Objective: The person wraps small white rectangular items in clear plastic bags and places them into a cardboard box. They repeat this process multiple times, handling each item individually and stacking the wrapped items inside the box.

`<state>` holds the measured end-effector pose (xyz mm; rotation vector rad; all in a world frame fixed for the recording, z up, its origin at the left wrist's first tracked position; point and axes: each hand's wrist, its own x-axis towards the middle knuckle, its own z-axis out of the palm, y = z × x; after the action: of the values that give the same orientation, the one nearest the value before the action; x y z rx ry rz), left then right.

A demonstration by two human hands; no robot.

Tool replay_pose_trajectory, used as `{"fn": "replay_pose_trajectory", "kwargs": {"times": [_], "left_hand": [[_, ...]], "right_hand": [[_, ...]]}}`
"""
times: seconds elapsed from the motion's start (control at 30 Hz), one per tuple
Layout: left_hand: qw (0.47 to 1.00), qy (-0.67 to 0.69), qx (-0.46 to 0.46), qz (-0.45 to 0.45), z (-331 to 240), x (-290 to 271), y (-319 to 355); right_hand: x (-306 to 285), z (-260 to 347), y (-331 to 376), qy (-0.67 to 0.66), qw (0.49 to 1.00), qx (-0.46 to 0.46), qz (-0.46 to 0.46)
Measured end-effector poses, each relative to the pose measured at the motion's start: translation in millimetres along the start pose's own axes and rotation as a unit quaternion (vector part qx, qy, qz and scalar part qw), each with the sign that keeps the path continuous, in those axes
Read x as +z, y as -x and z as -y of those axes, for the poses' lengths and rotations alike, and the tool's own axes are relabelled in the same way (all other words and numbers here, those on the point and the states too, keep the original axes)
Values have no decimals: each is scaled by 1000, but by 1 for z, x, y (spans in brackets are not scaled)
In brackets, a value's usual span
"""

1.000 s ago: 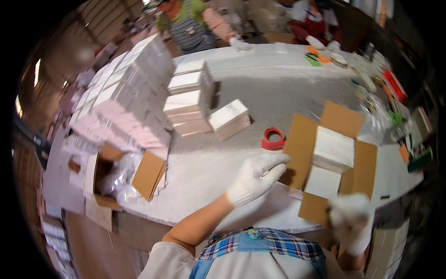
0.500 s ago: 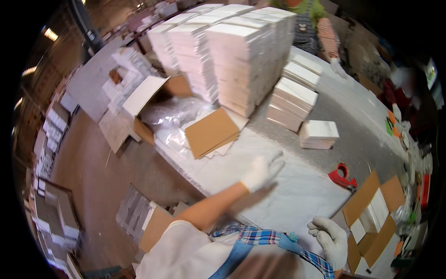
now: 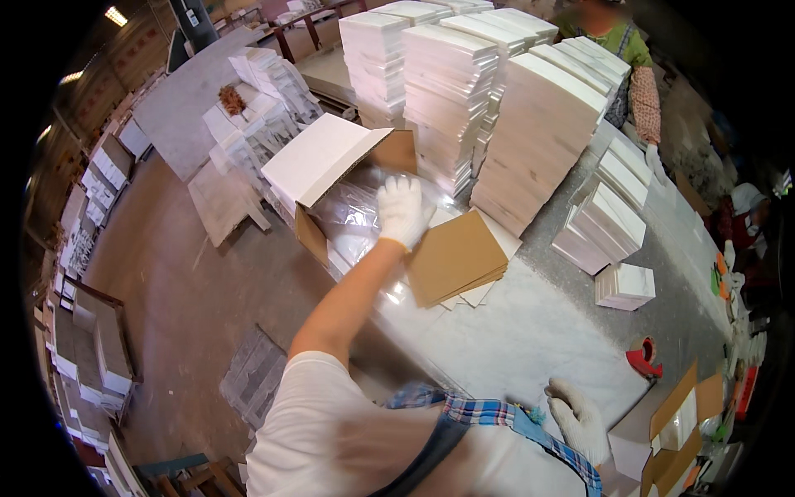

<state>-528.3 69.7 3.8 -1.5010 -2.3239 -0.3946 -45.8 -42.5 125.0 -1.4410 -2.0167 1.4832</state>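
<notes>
My left hand [image 3: 402, 214], in a white glove, reaches out over clear plastic bags [image 3: 352, 207] spilling from an open carton [image 3: 319, 157] that lies on its side. Its fingers are bent down into the plastic and look closed on a bag, though the fingertips are hidden. Close to its right, brown cardboard sheets [image 3: 460, 258] lie in a small pile on the pale tabletop [image 3: 530, 327]. Near my body at the right, my gloved right hand [image 3: 577, 421] hangs with loosely curved fingers apart from the thumb, holding nothing.
Tall stacks of white tiles [image 3: 538, 132] stand behind the cardboard, with shorter tile stacks [image 3: 600, 228] to their right. A red tape dispenser [image 3: 644, 358] lies near an open box [image 3: 683, 422] at the right. Across the table stands a co-worker [image 3: 642, 91].
My left hand has moved forward and left from above the tabletop to the plastic bags. The view has shifted left, and my right hand's fingers have uncurled somewhat.
</notes>
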Motion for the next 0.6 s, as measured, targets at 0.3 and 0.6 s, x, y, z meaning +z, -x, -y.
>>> {"fn": "replay_pose_trajectory", "kwargs": {"times": [0.3,0.6], "left_hand": [[994,59,71,51,24,42,-57],[969,-48,-71,233,12,51,-64]], "right_hand": [[25,39,-48,88,993,1,81],[30,23,-67,60,998,20,29]]}}
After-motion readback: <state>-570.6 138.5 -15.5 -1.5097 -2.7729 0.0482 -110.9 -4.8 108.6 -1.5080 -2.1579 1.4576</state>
